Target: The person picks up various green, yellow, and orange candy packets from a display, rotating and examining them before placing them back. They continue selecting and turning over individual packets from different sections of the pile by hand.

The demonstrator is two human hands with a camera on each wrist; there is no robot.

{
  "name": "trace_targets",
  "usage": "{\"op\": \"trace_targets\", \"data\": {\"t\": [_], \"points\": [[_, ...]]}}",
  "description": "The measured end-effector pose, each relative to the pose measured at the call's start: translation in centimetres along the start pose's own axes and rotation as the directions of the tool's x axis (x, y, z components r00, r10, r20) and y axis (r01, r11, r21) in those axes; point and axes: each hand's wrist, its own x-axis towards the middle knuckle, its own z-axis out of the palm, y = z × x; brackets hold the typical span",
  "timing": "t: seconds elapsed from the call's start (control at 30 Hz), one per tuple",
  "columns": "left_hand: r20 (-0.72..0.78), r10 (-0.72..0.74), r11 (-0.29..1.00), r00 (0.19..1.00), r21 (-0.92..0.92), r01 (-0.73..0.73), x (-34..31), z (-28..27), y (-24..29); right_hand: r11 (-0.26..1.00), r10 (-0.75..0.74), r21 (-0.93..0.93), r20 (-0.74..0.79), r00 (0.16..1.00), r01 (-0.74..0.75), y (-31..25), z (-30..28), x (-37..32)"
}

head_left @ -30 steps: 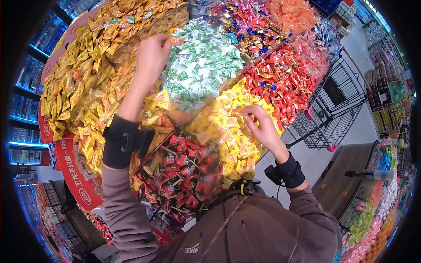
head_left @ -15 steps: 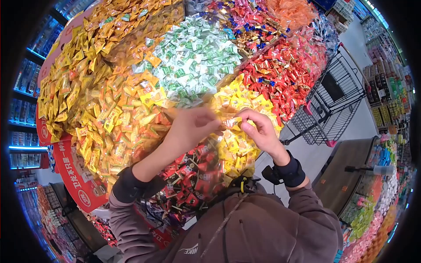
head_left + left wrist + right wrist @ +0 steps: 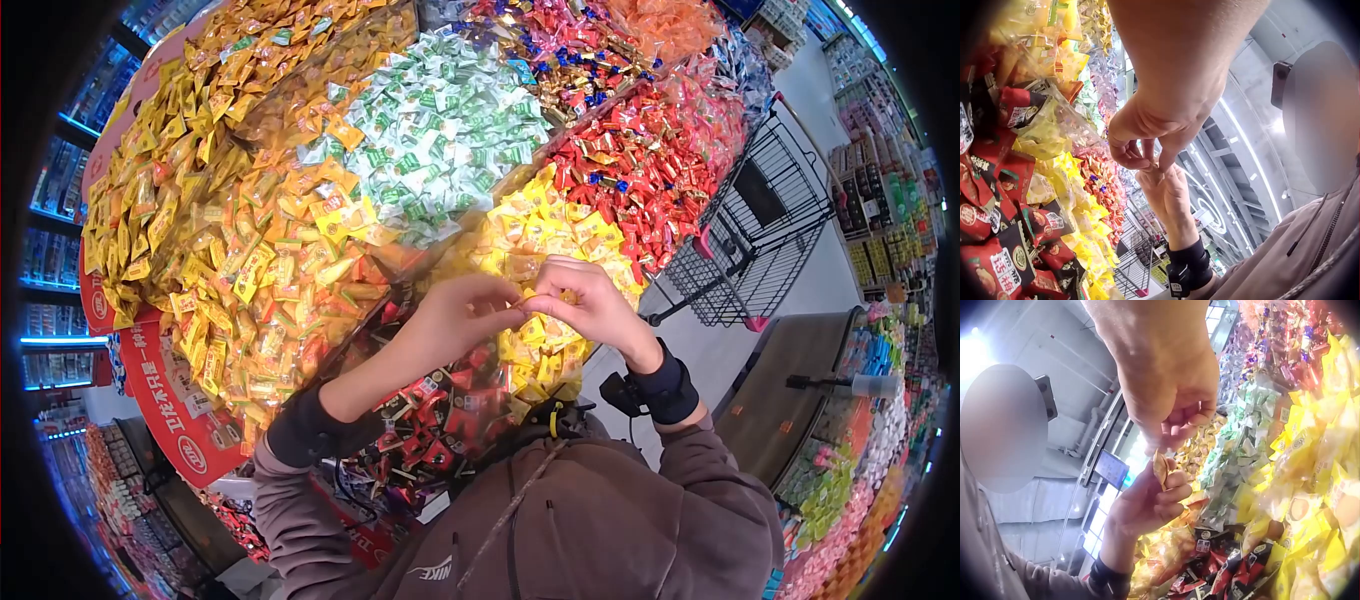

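My two hands meet over the pile of yellow-wrapped candies (image 3: 545, 345). Between the thumb and fingers of my left hand (image 3: 1141, 503) is a small gold-orange candy packet (image 3: 1160, 469), standing on edge in the right wrist view. The thumb and index finger of my right hand (image 3: 592, 300) pinch at the packet's other end, fingertips against those of my left hand in the head view. Seen from the left wrist, only a sliver of the wrapper shows between the fingertips. Red and black packets (image 3: 430, 400) lie below my left forearm.
Beyond my hands, clear dividers separate heaps of green-and-white candies (image 3: 440, 130), orange-yellow candies (image 3: 270, 270) and red candies (image 3: 655, 170). A black wire shopping cart (image 3: 760, 230) stands to the right. A red printed banner (image 3: 170, 400) edges the display at left.
My left hand has come back from the candies at upper left, bringing the small packet to my right hand. The right hand has moved slightly down and left, and its fingers have closed in on the packet.
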Motion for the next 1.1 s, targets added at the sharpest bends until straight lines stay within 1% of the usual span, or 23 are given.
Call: {"op": "trace_targets", "data": {"t": [0.03,0.07,0.17,0.23,0.27,0.33,0.37,0.43,0.47,0.53,0.57,0.63,0.73,0.83,0.87,0.93,1.07,1.1], "points": [[0.011,-0.032,0.999,0.999,-0.004,0.032,0.0,0.0,0.0,0.999,0.013,0.038,-0.027,1.000,-0.012,0.1,0.3,0.0],[-0.005,-0.023,0.999,1.000,-0.028,0.023,0.0,0.1,-0.1,0.997,0.027,0.077,-0.054,0.998,-0.023,0.2,0.5,0.0],[-0.046,0.005,0.996,0.999,-0.091,-0.009,0.1,0.6,-0.8,0.956,0.198,0.232,-0.067,0.978,-0.178,-0.2,0.7,-0.2],[-0.059,0.031,0.992,0.998,-0.120,-0.038,0.3,1.0,-1.4,0.947,0.195,0.279,-0.101,0.976,-0.160,0.6,1.1,-0.1],[-0.103,0.044,0.988,0.994,-0.140,-0.058,0.4,1.2,-1.8,0.941,0.194,0.301,-0.118,0.974,-0.151,0.9,1.2,-0.1],[-0.192,0.066,0.979,0.979,-0.176,-0.101,0.5,1.3,-2.1,0.953,0.160,0.271,-0.079,0.984,-0.133,0.5,0.9,-0.2],[-0.215,0.052,0.965,0.975,-0.240,-0.104,0.5,1.3,-1.9,0.959,0.143,0.256,-0.058,0.988,-0.124,0.3,0.8,-0.2],[-0.259,0.017,0.924,0.966,-0.365,-0.114,0.4,1.5,-1.2,0.971,0.126,0.211,-0.064,0.990,-0.110,0.2,1.1,-0.2],[-0.250,-0.004,0.918,0.968,-0.385,-0.096,0.3,1.6,-1.0,0.977,0.117,0.188,-0.067,0.991,-0.103,0.2,1.2,-0.2],[-0.231,-0.044,0.904,0.972,-0.424,-0.060,0.2,1.8,-0.8,0.971,0.136,0.214,-0.105,0.985,-0.111,0.2,1.2,-0.2],[-0.208,-0.037,0.923,0.977,-0.382,-0.046,0.1,1.8,-1.0,0.967,0.145,0.226,-0.124,0.982,-0.115,0.3,1.1,-0.2],[-0.161,-0.027,0.956,0.987,-0.294,-0.022,0.1,1.8,-1.8,0.968,0.135,0.228,-0.110,0.985,-0.107,0.1,0.9,-0.2],[-0.166,0.028,0.974,0.986,-0.217,-0.064,0.3,2.0,-2.7,0.966,0.131,0.233,-0.071,0.989,-0.112,0.2,0.9,-0.2],[-0.146,-0.049,0.982,0.988,-0.189,0.021,0.0,1.7,-1.9,0.949,0.175,0.274,-0.043,0.984,-0.157,0.3,1.0,-0.3],[-0.168,-0.060,0.961,0.984,-0.275,0.012,-0.1,1.6,-1.5,0.939,0.197,0.293,-0.036,0.980,-0.178,0.2,1.0,-0.4],[-0.207,-0.088,0.899,0.974,-0.438,-0.012,-0.2,1.6,-0.9,0.944,0.195,0.272,-0.012,0.981,-0.185,0.2,0.9,-0.4],[-0.193,-0.099,0.897,0.976,-0.443,0.003,-0.4,1.1,-1.2,0.961,0.164,0.215,0.055,0.985,-0.172,0.2,0.6,-0.5],[-0.202,-0.099,0.899,0.974,-0.437,0.001,-0.4,1.1,-1.0,0.951,0.173,0.254,0.046,0.984,-0.179,0.1,0.7,-0.5]]}}
